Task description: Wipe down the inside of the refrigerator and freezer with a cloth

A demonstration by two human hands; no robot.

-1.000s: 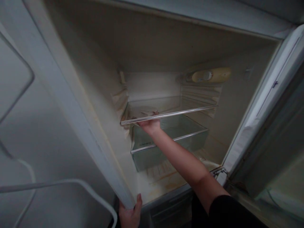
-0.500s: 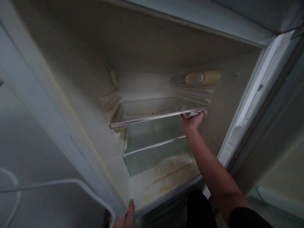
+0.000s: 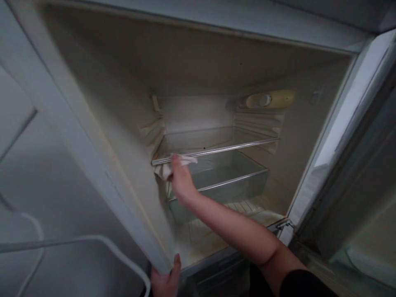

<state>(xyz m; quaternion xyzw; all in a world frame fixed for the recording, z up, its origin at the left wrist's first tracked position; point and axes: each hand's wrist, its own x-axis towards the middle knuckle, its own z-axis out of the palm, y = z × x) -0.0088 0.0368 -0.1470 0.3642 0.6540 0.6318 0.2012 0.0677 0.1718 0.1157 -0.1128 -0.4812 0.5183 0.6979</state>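
Observation:
My right hand (image 3: 182, 177) is closed around a pale cloth (image 3: 163, 170) and presses it to the front edge of the glass shelf (image 3: 229, 148), near the shelf's left end. The forearm crosses in front of the clear drawer (image 3: 247, 187) below. At the lower left corner of the opening, my left hand (image 3: 167, 280) grips the refrigerator's frame (image 3: 145, 243), thumb up on the inner side; its other fingers are mostly hidden.
A yellowed control box with a dial (image 3: 272, 100) sits on the right inner wall. The refrigerator door (image 3: 355, 173) stands swung out on the right. A white cord (image 3: 102, 239) hangs across the lower left. Brownish stains mark the floor of the compartment (image 3: 204, 243).
My right hand has slid with the cloth from the right end of the shelf's front edge to its left end. My left hand keeps its grip on the frame. The view has shifted slightly.

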